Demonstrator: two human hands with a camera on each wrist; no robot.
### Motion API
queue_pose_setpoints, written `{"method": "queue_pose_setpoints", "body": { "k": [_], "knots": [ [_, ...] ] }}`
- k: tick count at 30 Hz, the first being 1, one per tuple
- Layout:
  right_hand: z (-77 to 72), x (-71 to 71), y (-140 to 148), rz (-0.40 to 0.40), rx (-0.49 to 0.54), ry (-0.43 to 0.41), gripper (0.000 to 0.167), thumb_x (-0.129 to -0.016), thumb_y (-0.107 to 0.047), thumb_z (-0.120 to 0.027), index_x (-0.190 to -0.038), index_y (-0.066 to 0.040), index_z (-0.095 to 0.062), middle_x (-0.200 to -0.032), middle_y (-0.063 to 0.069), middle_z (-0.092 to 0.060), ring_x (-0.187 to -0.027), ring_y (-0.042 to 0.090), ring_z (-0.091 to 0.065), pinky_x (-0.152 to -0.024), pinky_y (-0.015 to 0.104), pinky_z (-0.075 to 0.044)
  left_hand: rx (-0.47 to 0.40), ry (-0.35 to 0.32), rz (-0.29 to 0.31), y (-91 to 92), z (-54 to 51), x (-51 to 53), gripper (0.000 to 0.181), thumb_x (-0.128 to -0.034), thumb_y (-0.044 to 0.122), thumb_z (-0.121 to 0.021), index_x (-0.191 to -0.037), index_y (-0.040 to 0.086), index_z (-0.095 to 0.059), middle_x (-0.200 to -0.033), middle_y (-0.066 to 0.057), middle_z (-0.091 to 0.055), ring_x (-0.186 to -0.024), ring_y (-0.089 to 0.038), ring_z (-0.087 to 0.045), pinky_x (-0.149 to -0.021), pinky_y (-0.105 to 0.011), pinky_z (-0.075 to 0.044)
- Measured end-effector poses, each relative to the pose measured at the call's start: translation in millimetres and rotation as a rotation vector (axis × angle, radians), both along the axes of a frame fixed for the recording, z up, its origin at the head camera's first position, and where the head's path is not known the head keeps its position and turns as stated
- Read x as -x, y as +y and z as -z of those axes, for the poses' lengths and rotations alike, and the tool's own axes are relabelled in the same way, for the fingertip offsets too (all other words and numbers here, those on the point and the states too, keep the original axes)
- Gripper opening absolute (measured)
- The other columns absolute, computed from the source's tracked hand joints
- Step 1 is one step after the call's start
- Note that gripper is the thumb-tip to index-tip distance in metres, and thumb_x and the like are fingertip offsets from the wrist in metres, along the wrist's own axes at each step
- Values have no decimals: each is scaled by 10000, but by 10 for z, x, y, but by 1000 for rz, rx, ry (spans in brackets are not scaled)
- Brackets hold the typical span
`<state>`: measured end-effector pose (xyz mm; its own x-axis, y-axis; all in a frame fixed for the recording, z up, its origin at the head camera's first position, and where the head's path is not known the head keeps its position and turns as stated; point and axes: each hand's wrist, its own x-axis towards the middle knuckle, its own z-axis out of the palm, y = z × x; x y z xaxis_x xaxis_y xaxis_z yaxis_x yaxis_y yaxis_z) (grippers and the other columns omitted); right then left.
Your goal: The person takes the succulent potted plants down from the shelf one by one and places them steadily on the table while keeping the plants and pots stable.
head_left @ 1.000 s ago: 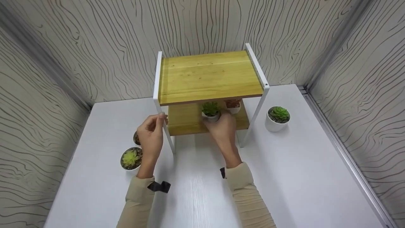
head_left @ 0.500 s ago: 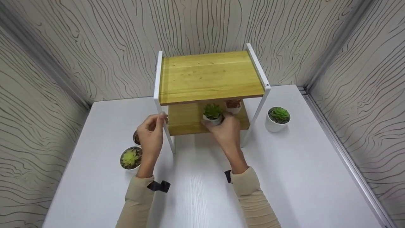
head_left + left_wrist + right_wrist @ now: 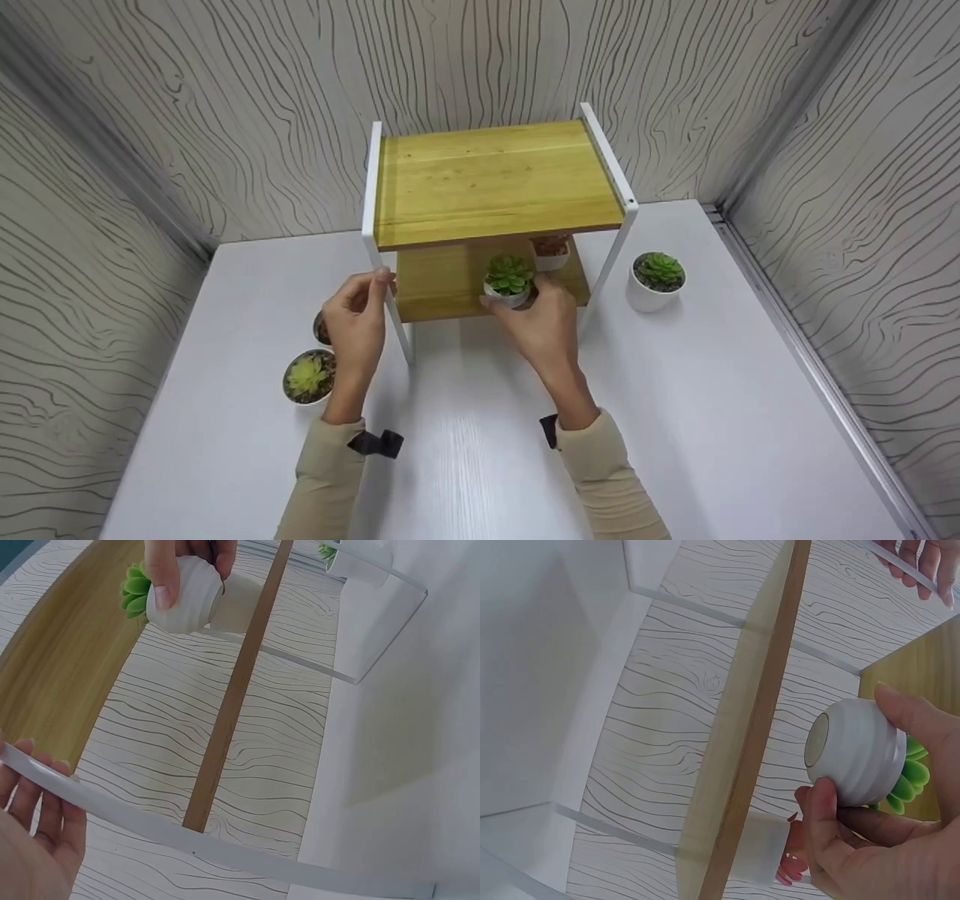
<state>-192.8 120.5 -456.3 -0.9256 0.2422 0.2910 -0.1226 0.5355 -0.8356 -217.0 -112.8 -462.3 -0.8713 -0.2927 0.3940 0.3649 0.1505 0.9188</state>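
Observation:
My right hand (image 3: pixel 546 324) grips a small white pot with a green succulent (image 3: pixel 508 274), held between thumb and fingers. In the right wrist view the round underside of the pot (image 3: pixel 859 754) shows, lifted off the lower board. This is between the two wooden boards of a white-framed shelf (image 3: pixel 499 184), near its front. On the left, my left hand (image 3: pixel 358 319) pinches the shelf's front left leg; in the left wrist view its fingers (image 3: pixel 49 810) curl behind the white bar. A white pot with a reddish plant (image 3: pixel 551 253) stands on the lower board (image 3: pixel 439 289), partly hidden by the upper one.
On the white table (image 3: pixel 465 450), a potted green succulent (image 3: pixel 657 281) stands to the right of the shelf. A yellow-green succulent (image 3: pixel 309 376) and another pot (image 3: pixel 322 328), mostly hidden by my left hand, stand on the left. Wood-patterned panels (image 3: pixel 480 60) enclose the table.
My right hand has drawn the potted succulent towards me and slightly right, out from beneath the upper board. My left hand has stayed on the shelf leg.

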Motion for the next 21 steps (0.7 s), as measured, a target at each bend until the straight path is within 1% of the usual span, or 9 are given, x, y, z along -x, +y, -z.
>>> {"method": "queue_pose_setpoints", "body": {
  "k": [7,13,21],
  "knots": [
    [-28,-70,71,0,16,6,563,-759,-304,-959,-1172,-5,-720,-1140,160,-769,-1075,303,-732,-938,495,-591,-5,-8,-6,4,15,11,216,-1029,173,-691,-965,-17,-770,-945,-161,-769,-885,-71,-732,-864,-185,-572],
    [-20,-139,124,8,24,-9,556,-757,-277,-962,-1164,16,-720,-1141,168,-746,-1085,304,-704,-943,490,-585,-15,3,4,2,8,15,212,-1026,160,-694,-968,-31,-767,-948,-184,-766,-890,-73,-734,-882,-191,-575],
    [23,-261,158,2,30,-40,575,-755,-285,-964,-1183,22,-734,-1139,178,-728,-1102,321,-680,-934,496,-570,7,-6,11,-12,6,-7,205,-1029,183,-692,-982,5,-782,-954,-181,-766,-904,-88,-737,-906,-195,-569]
  ]
}}
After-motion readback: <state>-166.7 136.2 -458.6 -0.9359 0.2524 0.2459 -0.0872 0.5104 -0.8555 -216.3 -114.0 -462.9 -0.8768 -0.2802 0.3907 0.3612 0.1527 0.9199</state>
